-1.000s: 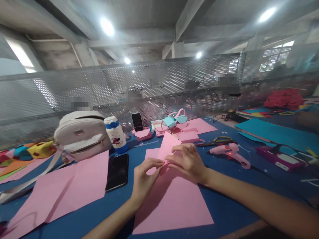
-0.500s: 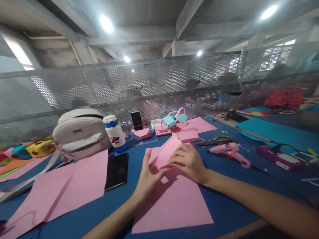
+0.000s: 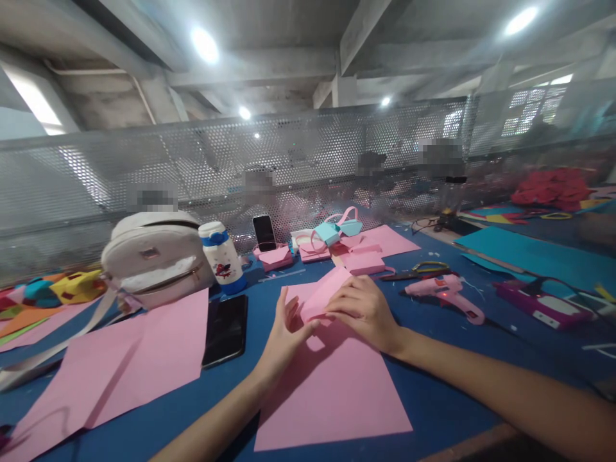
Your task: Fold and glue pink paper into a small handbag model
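Observation:
A folded piece of pink paper (image 3: pixel 323 295) is held raised above a larger pink sheet (image 3: pixel 337 398) on the table. My right hand (image 3: pixel 366 314) pinches its right side between thumb and bent fingers. At its left end is my left hand (image 3: pixel 285 333), thumb and fingers apart; the thumb tip is close to the paper's lower edge, and whether it touches I cannot tell. Right of my right hand lies a pink hot glue gun (image 3: pixel 443 292) with a small red light on. Scissors (image 3: pixel 428 269) with yellow-edged handles lie behind it.
A black phone (image 3: pixel 225 330) and creased pink sheets (image 3: pixel 139 353) lie to the left. Behind them stand a white bottle (image 3: pixel 224 256) and a pale backpack (image 3: pixel 154 256). Small paper bags (image 3: pixel 363 260) sit at the back. Teal sheets (image 3: pixel 534 256) and a purple object (image 3: pixel 539 305) are at right.
My left thumb has drawn slightly back and up from the folded paper. The right hand keeps its pinch, almost unmoved.

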